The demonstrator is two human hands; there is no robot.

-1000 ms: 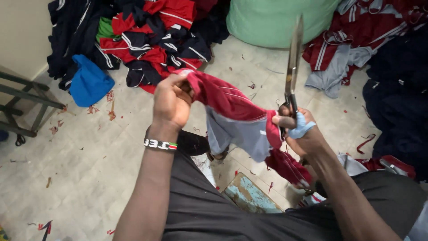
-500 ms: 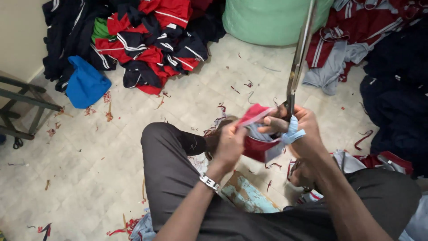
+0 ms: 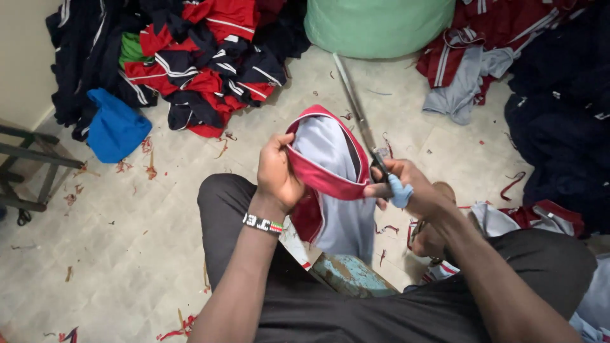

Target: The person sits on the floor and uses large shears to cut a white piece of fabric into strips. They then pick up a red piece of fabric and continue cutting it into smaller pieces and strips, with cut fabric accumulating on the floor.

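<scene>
My left hand (image 3: 277, 173) grips the red edge of a red and pale grey garment piece (image 3: 332, 190), holding its opening stretched between both hands above my lap. My right hand (image 3: 406, 188), with a blue wrap on one finger, holds long metal scissors (image 3: 357, 117) whose blades point up and away, and it also pinches the garment's red edge. A beaded bracelet (image 3: 263, 223) is on my left wrist. The garment hangs down in front of my dark trousers (image 3: 219, 203).
A heap of red, navy and green garments (image 3: 190, 63) lies at the far left, with a blue cloth (image 3: 114, 127) beside it. A green sack (image 3: 381, 25) stands at the back. More red, grey and navy clothes (image 3: 508, 63) lie right. A metal frame (image 3: 25, 165) stands left. Fabric scraps litter the floor.
The garment was bunched small between my hands; now my left hand has pulled it open into a wide loop. The scissors have tilted from leaning right to leaning left.
</scene>
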